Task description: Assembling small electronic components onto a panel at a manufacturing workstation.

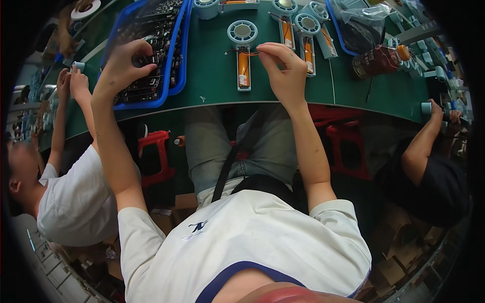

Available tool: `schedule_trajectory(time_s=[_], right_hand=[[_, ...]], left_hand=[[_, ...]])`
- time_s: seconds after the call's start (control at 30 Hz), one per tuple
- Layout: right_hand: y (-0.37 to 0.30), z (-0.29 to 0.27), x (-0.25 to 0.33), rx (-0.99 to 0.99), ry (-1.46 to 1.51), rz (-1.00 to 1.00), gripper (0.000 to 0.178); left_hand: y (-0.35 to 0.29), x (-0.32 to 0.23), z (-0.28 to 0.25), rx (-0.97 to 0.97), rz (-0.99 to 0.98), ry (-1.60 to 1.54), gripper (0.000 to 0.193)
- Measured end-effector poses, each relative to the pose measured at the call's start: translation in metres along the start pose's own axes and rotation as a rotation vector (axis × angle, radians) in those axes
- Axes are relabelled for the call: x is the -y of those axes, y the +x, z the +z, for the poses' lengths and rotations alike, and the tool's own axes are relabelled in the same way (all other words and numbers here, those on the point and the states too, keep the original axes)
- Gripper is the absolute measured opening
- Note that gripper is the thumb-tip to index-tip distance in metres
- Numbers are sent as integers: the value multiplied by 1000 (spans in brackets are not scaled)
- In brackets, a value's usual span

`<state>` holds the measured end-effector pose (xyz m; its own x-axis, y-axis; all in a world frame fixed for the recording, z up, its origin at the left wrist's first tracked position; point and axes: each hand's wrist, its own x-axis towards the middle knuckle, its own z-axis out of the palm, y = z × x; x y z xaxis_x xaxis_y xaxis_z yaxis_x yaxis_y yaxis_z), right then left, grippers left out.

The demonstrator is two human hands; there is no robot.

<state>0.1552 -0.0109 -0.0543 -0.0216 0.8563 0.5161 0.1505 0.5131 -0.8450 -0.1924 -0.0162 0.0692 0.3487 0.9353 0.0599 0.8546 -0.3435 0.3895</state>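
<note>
A small light-blue handheld fan (242, 33) lies in front of me, its handle exposed, with an orange battery (243, 68) inside. Thin red wires (248, 53) come out between the fan's head and the battery. My right hand (286, 68) pinches the end of these wires between thumb and forefinger, just right of the fan. Over a blue tray (165, 83) of small dark circuit boards (144, 83), my left hand (121, 65) is curved, its thumb and forefinger apart. I see nothing between them.
More opened fans (308, 24) lie to the right of the first. Beyond them are a blue bin (348, 48) with plastic bags and a dark red jar (379, 61) with an orange lid. Co-workers sit on both sides; a white-sleeved person (78, 202) is close to my left arm.
</note>
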Motion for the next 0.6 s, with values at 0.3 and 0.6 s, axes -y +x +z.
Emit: schedule_trajectory(time_s=[0.3, 0.6], right_hand=[[-1, 0, 7, 112, 72, -16, 17], [-1, 3, 15, 139, 43, -15, 20]], left_hand=[[-1, -4, -8, -252, 167, 10, 25], [-30, -70, -31, -509, 207, -91, 20]])
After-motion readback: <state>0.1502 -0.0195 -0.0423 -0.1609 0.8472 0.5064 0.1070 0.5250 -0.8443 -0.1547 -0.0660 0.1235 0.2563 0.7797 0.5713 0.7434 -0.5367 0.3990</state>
